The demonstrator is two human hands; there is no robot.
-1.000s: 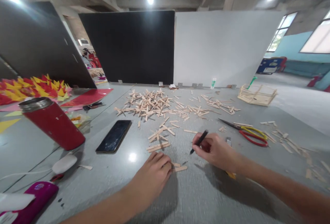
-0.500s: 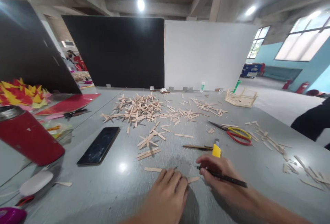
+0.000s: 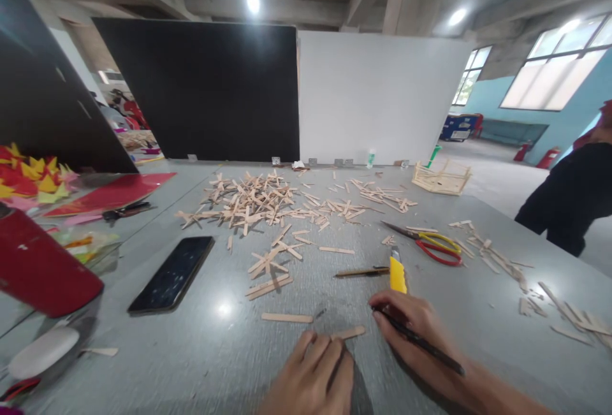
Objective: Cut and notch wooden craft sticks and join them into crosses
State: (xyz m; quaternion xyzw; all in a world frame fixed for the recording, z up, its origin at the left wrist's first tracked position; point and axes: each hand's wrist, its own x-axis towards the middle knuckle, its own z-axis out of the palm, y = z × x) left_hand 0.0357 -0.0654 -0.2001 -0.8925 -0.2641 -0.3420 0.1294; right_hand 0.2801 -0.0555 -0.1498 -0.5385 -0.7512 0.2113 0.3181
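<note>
My left hand (image 3: 318, 370) lies on the grey table with curled fingers, holding down a wooden craft stick (image 3: 352, 332). One end of that stick sticks out past the fingertips; the rest is hidden under the hand. In my right hand (image 3: 414, 322) is a slim black pen (image 3: 425, 343), its tip pointing left and its back end over the wrist. Beyond the left hand lies a separate craft stick (image 3: 287, 317). A yellow utility knife (image 3: 396, 275) sits just past my right fingers, beside a thin brownish tool (image 3: 361, 272).
A pile of craft sticks (image 3: 248, 198), many joined in star shapes, spreads behind. Scissors (image 3: 437, 247) with red and yellow handles lie to the right. A phone (image 3: 172, 275) and a red bottle (image 3: 43, 262) are at left. A person (image 3: 568, 192) stands off the right side.
My left hand has drawn back slightly, uncovering more of the two nearby sticks. My right hand still holds the pen. The view has shifted a little, and more of the person at right shows.
</note>
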